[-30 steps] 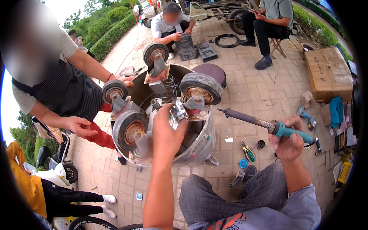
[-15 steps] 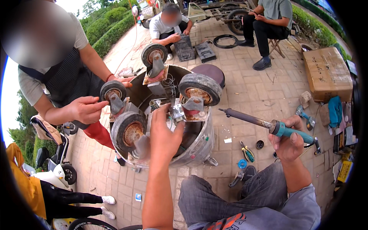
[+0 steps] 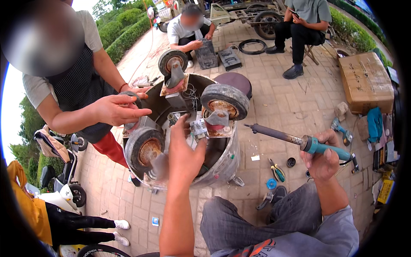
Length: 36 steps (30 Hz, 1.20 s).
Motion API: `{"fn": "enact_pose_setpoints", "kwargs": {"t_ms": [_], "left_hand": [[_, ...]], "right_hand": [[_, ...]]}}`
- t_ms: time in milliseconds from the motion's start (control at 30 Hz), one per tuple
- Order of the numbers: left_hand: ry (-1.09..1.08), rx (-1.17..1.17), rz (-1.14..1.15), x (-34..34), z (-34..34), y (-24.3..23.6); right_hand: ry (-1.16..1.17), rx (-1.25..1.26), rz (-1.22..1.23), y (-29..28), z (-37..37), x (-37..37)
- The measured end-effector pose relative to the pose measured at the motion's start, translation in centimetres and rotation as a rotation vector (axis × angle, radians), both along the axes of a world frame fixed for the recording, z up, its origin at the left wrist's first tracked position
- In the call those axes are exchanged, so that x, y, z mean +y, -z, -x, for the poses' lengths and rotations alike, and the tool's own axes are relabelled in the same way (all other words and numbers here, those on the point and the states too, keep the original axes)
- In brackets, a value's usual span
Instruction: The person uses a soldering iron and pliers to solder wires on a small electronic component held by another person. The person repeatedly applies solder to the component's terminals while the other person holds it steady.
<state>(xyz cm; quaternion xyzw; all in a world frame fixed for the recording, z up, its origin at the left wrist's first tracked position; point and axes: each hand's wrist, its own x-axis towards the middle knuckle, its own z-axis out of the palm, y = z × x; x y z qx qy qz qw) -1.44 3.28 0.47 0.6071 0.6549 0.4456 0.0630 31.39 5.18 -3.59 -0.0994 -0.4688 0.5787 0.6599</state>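
My left hand (image 3: 185,150) is closed on a small metal-and-white electrical part (image 3: 198,129), held over the open metal drum (image 3: 233,159). Its exact kind is hard to make out, and my fingers hide some of it. A soldering iron (image 3: 326,150) with a teal handle rests in my right hand (image 3: 323,162), off to the right of the drum. Its dark tip points left, apart from the part. Rusty caster wheels (image 3: 145,150) stand up around the drum's rim. Loose wires (image 3: 191,95) stick up inside the drum.
Across the drum, a co-worker's hand (image 3: 122,109) reaches over a caster. Pliers (image 3: 277,170), a blue roll (image 3: 271,183) and a small black cup (image 3: 291,162) lie on the paving near my knee. A cardboard box (image 3: 366,83) and a teal power tool (image 3: 341,131) sit to the right.
The co-worker's hand has moved right and now covers much of the left caster. My two hands stay almost where they were, still holding the part and the soldering iron.
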Motion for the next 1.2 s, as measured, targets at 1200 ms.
{"fn": "enact_pose_setpoints", "kwargs": {"t_ms": [1200], "left_hand": [[-0.142, 0.028, 0.011, -1.1, -0.6, 0.4]], "right_hand": [[-0.029, -0.030, -0.007, -0.5, 0.5, -0.9]]}}
